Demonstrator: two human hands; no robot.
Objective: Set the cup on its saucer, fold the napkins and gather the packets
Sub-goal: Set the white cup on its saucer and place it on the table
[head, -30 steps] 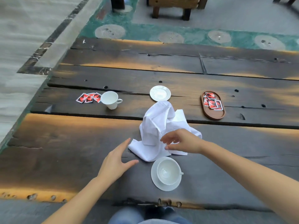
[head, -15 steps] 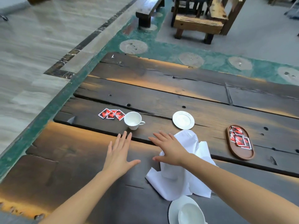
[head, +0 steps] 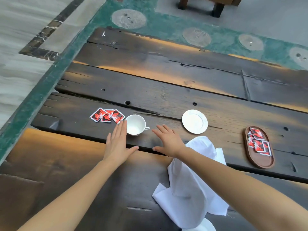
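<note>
A white cup (head: 135,124) stands on the dark wooden table (head: 166,97), its handle pointing right. My left hand (head: 117,144) is open and flat, fingertips beside the cup's left rim. My right hand (head: 167,141) is open too, fingers spread just right of the cup's handle. An empty white saucer (head: 194,121) lies further right. Three red packets (head: 107,115) lie left of the cup. A crumpled white napkin (head: 191,180) lies under my right forearm. A wooden oval tray (head: 259,146) at the right holds several red packets (head: 257,141).
At the bottom edge, the rim of a second white saucer (head: 205,225) peeks out below the napkin. The table's left edge borders a green strip and pale floor. Wooden furniture legs (head: 216,10) stand beyond the far edge.
Both hands have reached forward from the napkin toward the cup. The view has tilted up and forward, so the near cup and saucer have dropped almost out of sight.
</note>
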